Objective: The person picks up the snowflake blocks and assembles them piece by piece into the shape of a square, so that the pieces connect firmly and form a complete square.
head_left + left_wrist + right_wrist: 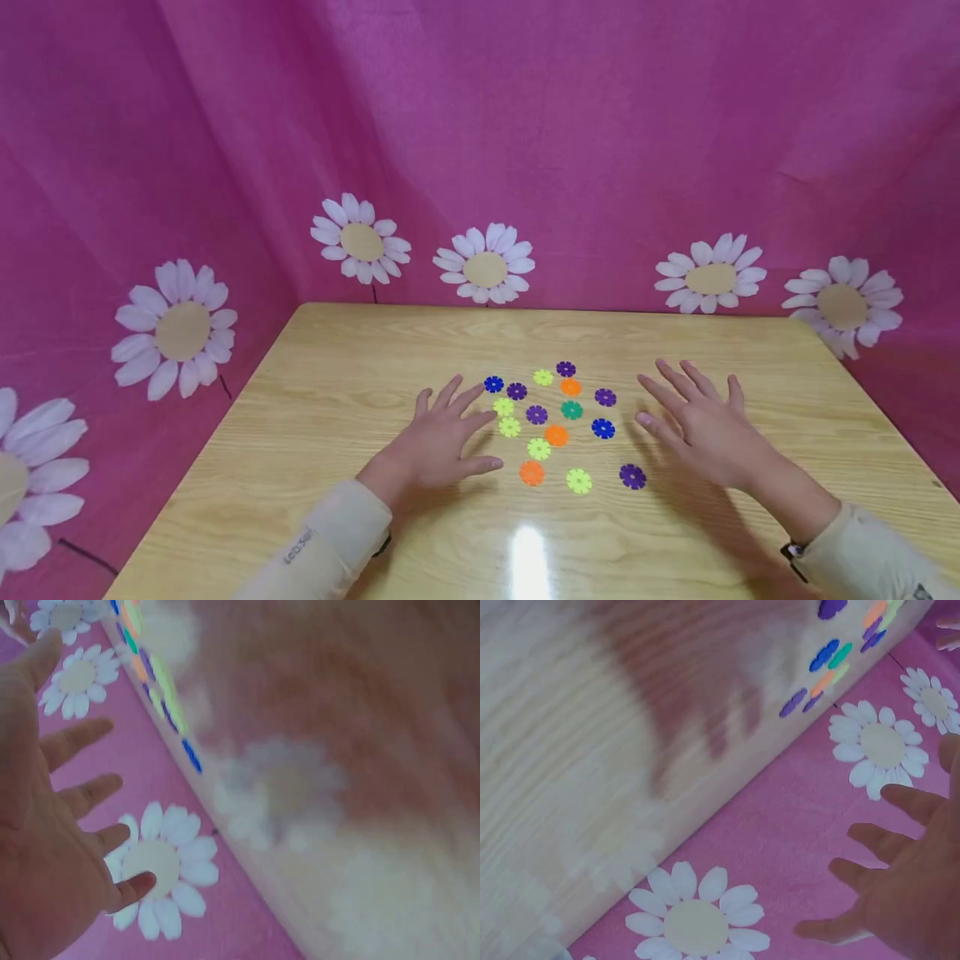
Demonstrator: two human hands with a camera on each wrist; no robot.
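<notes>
Notched flat plastic discs (pixel 557 442) in purple, blue, green, orange and yellow-green lie scattered on the light wood-grain bench (pixel 375 350), between both hands. Left hand (pixel 438 446): beside the cluster's left edge, fingers spread, released. Right hand (pixel 712 433): right of the cluster, fingers extended, released. Dark lettering (pixel 297 546) on the beige left fabric sleeve (pixel 341 525) cannot be read reliably. Magenta floral cloth (pixel 570 150) stands behind.

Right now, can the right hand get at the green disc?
Probably yes: the right hand looks open and empty, and nothing covers the green disc. A blue disc and a purple disc lie between them, but flat on the table, so the hand could likely pass over.
</notes>
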